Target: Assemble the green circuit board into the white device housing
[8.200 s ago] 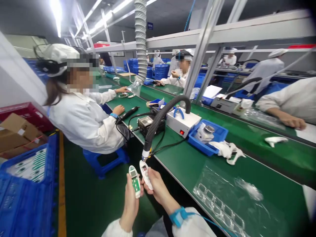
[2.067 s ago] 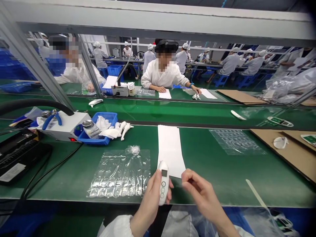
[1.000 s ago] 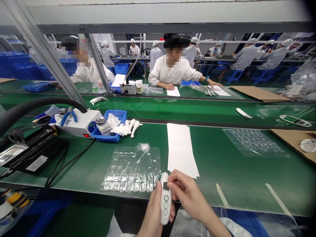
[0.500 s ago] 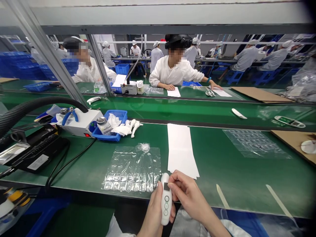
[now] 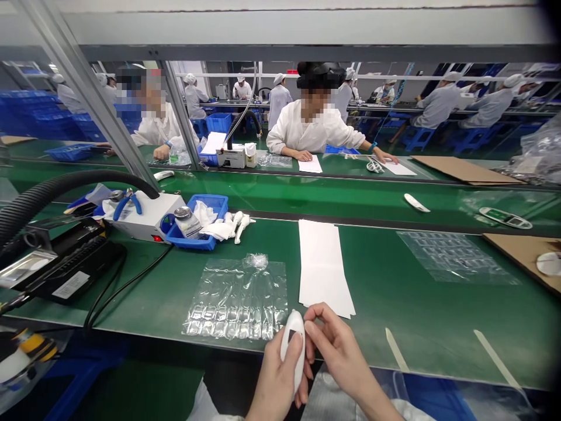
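My left hand is wrapped round a white handheld thermometer, which stands nearly upright at the bench's front edge. The thumb lies across its front, over the buttons and part of the small dark screen. Just right of the thermometer, my right hand has its thumb and index finger pinched together. Whatever may be between those fingertips is too small to make out. Beyond the hands lie a clear plastic sheet of small pockets and a stack of white paper.
At the left stand a blue tray with white parts, a white box bearing blue-handled pliers, and a black hose. White casings lie on the green belt. Co-workers sit across it.
My left thumb has moved up across the thermometer's front and now covers the buttons. The thermometer has turned slightly. My right fingers have shifted off the screen's edge, to the right.
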{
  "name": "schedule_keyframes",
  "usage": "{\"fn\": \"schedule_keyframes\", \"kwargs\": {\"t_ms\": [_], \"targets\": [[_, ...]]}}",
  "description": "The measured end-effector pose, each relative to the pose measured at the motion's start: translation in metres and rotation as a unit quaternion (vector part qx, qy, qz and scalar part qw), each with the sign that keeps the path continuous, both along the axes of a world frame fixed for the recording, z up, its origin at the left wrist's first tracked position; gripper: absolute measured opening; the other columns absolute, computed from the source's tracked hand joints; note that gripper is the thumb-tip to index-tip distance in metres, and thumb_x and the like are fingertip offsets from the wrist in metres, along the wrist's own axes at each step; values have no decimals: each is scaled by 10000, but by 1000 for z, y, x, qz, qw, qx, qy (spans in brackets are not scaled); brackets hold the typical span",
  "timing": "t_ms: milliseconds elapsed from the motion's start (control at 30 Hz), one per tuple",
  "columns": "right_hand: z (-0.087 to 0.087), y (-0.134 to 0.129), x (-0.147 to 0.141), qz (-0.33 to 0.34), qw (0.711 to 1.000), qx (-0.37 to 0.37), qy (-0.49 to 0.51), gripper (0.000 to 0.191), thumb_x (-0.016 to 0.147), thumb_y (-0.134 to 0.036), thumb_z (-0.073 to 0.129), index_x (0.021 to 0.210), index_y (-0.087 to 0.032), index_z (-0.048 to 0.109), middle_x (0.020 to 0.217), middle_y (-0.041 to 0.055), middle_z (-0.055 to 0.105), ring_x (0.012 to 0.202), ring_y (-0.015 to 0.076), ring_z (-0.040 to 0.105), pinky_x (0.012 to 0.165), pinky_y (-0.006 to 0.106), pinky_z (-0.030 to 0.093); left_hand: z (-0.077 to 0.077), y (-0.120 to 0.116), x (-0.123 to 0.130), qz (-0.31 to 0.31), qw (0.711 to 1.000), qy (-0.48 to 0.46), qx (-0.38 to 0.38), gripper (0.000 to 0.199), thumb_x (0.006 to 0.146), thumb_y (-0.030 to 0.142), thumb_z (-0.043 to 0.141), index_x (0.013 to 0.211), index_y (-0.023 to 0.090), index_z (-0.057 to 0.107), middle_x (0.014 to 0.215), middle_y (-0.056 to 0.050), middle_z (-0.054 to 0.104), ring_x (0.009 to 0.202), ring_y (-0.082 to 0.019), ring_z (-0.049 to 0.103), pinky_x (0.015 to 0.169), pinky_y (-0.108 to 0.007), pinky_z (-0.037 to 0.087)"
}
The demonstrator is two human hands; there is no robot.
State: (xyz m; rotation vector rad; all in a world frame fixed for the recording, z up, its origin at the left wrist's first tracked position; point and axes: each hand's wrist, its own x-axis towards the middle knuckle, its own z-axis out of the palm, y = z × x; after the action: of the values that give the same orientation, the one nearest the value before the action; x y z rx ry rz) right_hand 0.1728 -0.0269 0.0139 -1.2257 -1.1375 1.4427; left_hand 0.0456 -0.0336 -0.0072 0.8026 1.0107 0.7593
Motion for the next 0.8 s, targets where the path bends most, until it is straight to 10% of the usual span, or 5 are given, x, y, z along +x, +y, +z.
{"fn": "schedule_keyframes", "kwargs": {"t_ms": [200, 533, 700, 800], "targets": [[4, -2, 2, 32, 992, 79, -91, 324, 867, -386, 629, 1156, -243, 601, 1215, 99, 516, 796, 157, 588, 664, 272, 523, 2, -8, -9, 11, 997, 70, -27, 689, 746, 782, 431, 1036, 170, 560, 518, 36, 551, 355, -99, 441, 348, -204, 294], [0, 7, -4, 19, 991, 91, -91, 295, 938, -417, 486, 814, -181, 612, 860, 49, 570, 687, 143, 516, 576, 241, 443, 5, -6, -14, -55, 995, 84, 11, 609, 810, 763, 298, 787, 207, 545, 506, 33, 499, 336, -102, 377, 331, -237, 234], [3, 6, -7, 25, 990, 95, -100, 237, 899, -408, 559, 809, -189, 550, 868, 36, 542, 736, 148, 508, 613, 231, 439, 14, -12, -16, 26, 986, 146, 82, 624, 810, 746, 344, 803, 202, 648, 599, -36, 586, 633, -190, 581, 592, -257, 473], [5, 8, -10, 13, 991, 82, -105, 354, 930, -461, 483, 723, -179, 541, 786, 23, 532, 642, 124, 482, 539, 217, 408, 13, -15, -17, 0, 989, 141, 32, 708, 782, 789, 307, 928, 186, 647, 632, -22, 567, 472, -153, 512, 464, -266, 434]]}}
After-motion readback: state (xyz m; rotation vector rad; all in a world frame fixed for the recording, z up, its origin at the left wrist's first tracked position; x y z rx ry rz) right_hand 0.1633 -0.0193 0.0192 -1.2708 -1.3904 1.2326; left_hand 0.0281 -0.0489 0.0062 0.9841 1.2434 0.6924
